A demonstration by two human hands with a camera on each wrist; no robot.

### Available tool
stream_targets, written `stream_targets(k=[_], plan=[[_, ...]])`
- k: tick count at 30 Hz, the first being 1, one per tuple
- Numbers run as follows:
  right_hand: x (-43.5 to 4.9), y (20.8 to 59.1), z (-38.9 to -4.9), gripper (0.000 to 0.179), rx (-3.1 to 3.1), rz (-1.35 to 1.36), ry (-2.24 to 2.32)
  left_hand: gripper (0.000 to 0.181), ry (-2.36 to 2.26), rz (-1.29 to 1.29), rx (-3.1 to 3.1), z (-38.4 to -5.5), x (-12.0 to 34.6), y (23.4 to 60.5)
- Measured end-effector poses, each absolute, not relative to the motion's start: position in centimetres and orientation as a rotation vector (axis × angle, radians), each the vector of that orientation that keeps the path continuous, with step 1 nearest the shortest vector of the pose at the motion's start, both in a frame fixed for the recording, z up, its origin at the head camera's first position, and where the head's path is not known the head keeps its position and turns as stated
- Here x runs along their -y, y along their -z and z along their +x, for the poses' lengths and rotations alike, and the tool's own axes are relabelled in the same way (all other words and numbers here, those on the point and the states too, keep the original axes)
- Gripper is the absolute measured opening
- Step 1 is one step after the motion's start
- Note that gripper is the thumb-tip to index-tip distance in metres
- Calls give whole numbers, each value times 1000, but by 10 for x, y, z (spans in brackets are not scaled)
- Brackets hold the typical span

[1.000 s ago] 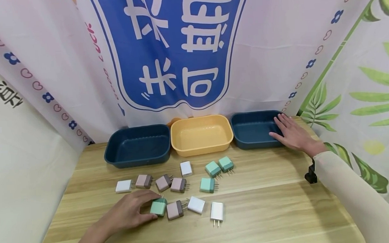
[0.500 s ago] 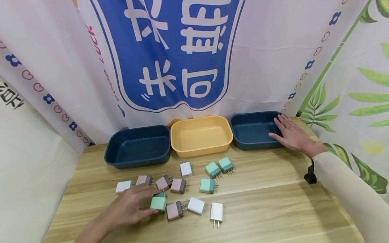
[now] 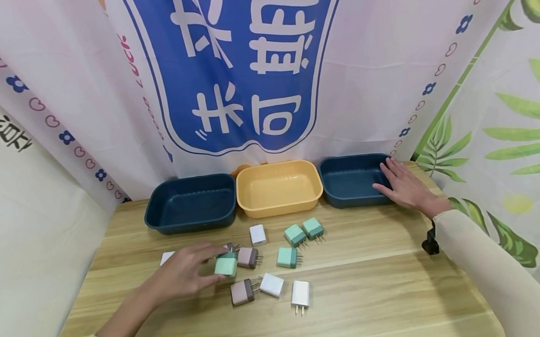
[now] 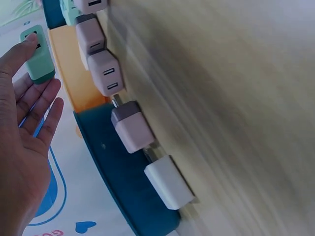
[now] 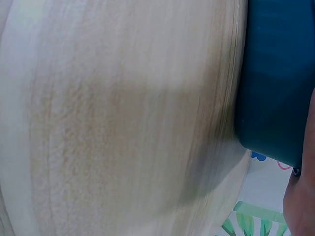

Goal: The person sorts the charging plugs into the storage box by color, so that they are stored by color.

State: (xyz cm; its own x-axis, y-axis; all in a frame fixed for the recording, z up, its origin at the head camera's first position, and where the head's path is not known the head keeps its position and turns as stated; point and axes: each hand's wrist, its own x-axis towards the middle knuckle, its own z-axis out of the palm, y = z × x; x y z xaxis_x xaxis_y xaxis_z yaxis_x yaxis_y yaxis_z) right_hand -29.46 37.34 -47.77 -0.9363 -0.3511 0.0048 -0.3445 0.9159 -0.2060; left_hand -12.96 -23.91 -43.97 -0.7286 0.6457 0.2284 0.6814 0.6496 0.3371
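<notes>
My left hand point(image 3: 184, 274) pinches a green charger plug point(image 3: 226, 266) between thumb and fingers, lifted off the table. In the left wrist view the same green charger point(image 4: 39, 56) shows its port end under the thumb. Below and around that hand lie pink chargers, one pink charger point(image 3: 242, 292) nearest in front and another pink charger point(image 3: 247, 257) beside it. A white charger point(image 3: 167, 257) is partly hidden behind the hand. My right hand point(image 3: 407, 186) rests with extended fingers on the right end of the right dark blue bin point(image 3: 357, 202).
A yellow bin point(image 3: 281, 208) stands between the right bin and a left dark blue bin point(image 3: 191, 226), along the back of the table. More green chargers point(image 3: 286, 257) and white chargers point(image 3: 300, 293) lie mid-table. A small black object point(image 3: 431, 246) is by the right wrist.
My left hand has lifted the green charger from the table and carried it slightly up and to the right, over the pink chargers. The right hand has stayed on the bin.
</notes>
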Motion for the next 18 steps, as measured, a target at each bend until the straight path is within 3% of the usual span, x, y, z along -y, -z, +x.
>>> stream_targets(k=[18], plan=[[-373,479,-293,91,-3059,-546,305,53,645,-1088,2826,-158,204,423]])
